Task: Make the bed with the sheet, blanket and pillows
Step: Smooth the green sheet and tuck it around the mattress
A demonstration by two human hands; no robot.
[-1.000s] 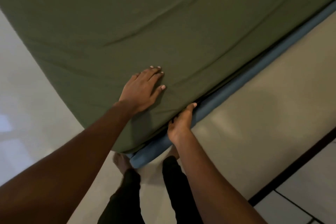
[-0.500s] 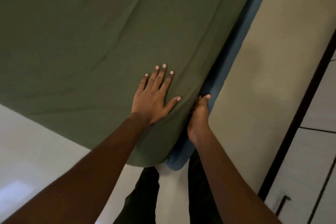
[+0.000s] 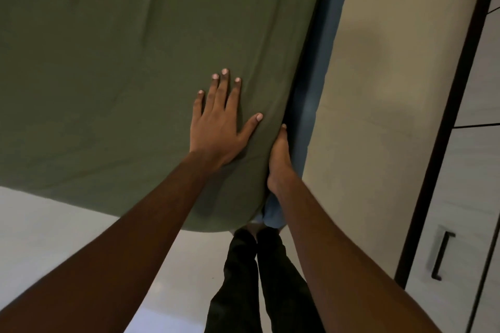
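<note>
Head view, olive-green fabric sheet (image 3: 121, 62) faintly creased, covering the top of the blue mattress (image 3: 313, 89), your left hand (image 3: 216, 132) flat and spread near its corner, your right hand (image 3: 280, 159) wedged at that edge, fingers hidden, grip impossible to tell.

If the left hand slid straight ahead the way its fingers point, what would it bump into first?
Probably nothing: the left hand lies flat on the green sheet, and only more sheet shows ahead up to the picture's edge.
</note>
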